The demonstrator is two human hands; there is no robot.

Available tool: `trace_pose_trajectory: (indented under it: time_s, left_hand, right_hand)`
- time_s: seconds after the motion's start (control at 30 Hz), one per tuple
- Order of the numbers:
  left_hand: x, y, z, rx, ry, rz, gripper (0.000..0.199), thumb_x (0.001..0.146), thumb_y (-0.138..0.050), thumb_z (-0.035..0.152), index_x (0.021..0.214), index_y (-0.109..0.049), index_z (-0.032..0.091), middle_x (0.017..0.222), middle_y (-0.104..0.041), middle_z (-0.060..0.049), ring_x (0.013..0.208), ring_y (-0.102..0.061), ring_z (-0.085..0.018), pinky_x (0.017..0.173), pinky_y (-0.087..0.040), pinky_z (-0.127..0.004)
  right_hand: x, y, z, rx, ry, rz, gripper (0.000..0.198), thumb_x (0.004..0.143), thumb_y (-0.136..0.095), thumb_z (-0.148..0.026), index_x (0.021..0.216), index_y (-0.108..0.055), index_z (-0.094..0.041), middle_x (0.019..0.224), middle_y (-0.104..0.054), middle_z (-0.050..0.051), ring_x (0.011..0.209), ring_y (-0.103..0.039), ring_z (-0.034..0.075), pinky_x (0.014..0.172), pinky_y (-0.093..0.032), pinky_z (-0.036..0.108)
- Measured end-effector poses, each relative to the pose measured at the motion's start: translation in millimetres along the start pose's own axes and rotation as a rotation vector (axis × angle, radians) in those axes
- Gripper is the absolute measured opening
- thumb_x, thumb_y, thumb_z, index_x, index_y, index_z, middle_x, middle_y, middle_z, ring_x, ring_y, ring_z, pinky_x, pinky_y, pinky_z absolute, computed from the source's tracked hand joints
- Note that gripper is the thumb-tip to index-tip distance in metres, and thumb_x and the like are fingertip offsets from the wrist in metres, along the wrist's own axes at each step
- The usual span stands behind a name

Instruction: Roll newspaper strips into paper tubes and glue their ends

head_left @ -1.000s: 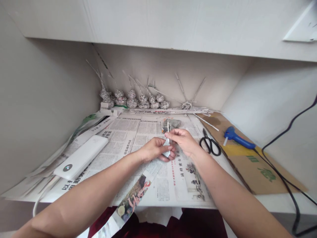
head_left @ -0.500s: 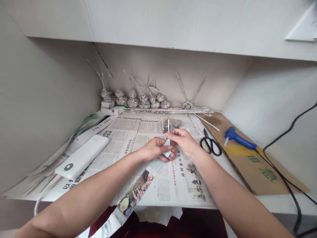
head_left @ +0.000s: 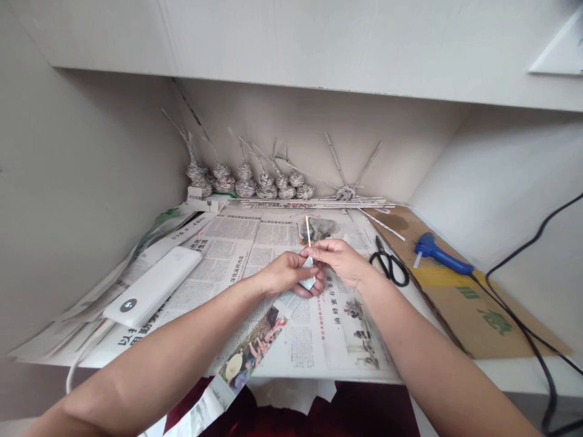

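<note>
A long newspaper strip (head_left: 255, 352) runs from my lap up to my hands, its upper end rolled into a thin white paper tube (head_left: 308, 230) that points away from me. My left hand (head_left: 291, 273) is closed on the strip where it folds into the roll, thumb on top and fingers beneath. Just above it, my right hand (head_left: 334, 258) pinches the tube between thumb and fingertips. Behind the tube lies a crumpled grey cloth-like lump (head_left: 321, 229). Black-handled scissors (head_left: 389, 267) rest to the right of my right hand.
Several woven paper gourd shapes (head_left: 246, 182) line the back wall, with rolled paper sticks (head_left: 314, 203) before them. A white power bank (head_left: 155, 285) lies left on newspaper (head_left: 237, 243). At right, a blue glue gun (head_left: 441, 255) with its cable rests on cardboard (head_left: 483, 315). A shelf (head_left: 291, 48) overhangs.
My right fingers have shifted slightly down toward my left hand, and the tube's tip leans a little more to the left. The view has moved slightly; both hands keep their hold.
</note>
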State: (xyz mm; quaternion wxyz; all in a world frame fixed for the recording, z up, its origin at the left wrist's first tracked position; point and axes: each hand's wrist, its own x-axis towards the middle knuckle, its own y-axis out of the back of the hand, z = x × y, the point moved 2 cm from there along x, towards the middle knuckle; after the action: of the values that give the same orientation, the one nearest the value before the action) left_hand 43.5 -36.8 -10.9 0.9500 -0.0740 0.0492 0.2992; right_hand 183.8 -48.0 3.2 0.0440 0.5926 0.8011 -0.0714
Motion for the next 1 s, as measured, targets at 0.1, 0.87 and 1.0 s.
trace_pose_trajectory:
  time_s: [0.1, 0.87, 1.0]
  left_hand:
    - [0.3, -0.3, -1.4, 0.028, -0.010, 0.000, 0.037, 0.076, -0.062, 0.043, 0.090, -0.062, 0.009, 0.083, -0.064, -0.011, 0.075, -0.064, -0.017, 0.063, -0.053, -0.030]
    - [1.6, -1.4, -3.7, 0.057, 0.008, -0.002, 0.043, 0.075, -0.059, 0.052, 0.087, -0.061, 0.011, 0.088, -0.065, -0.011, 0.072, -0.064, -0.015, 0.060, -0.053, -0.025]
    - [1.1, -1.5, -1.5, 0.018, 0.010, 0.024, 0.043, 0.073, -0.061, 0.053, 0.084, -0.061, 0.011, 0.085, -0.064, -0.011, 0.071, -0.065, -0.016, 0.059, -0.053, -0.026]
  right_hand:
    - [2.1, 1.8, 2.1, 0.028, 0.033, 0.136, 0.030, 0.066, -0.072, -0.041, 0.073, -0.055, -0.018, 0.048, -0.054, -0.006, 0.031, -0.046, 0.010, 0.029, -0.040, 0.022]
    - [-1.6, -3.5, -2.2, 0.051, -0.006, 0.109, 0.036, 0.067, -0.069, -0.049, 0.075, -0.050, -0.020, 0.045, -0.052, -0.006, 0.029, -0.048, 0.013, 0.027, -0.040, 0.025]
    - [-3.1, -0.6, -4.4, -0.013, 0.020, 0.025, 0.034, 0.071, -0.067, -0.047, 0.083, -0.057, -0.016, 0.050, -0.056, -0.003, 0.036, -0.052, 0.012, 0.034, -0.043, 0.023]
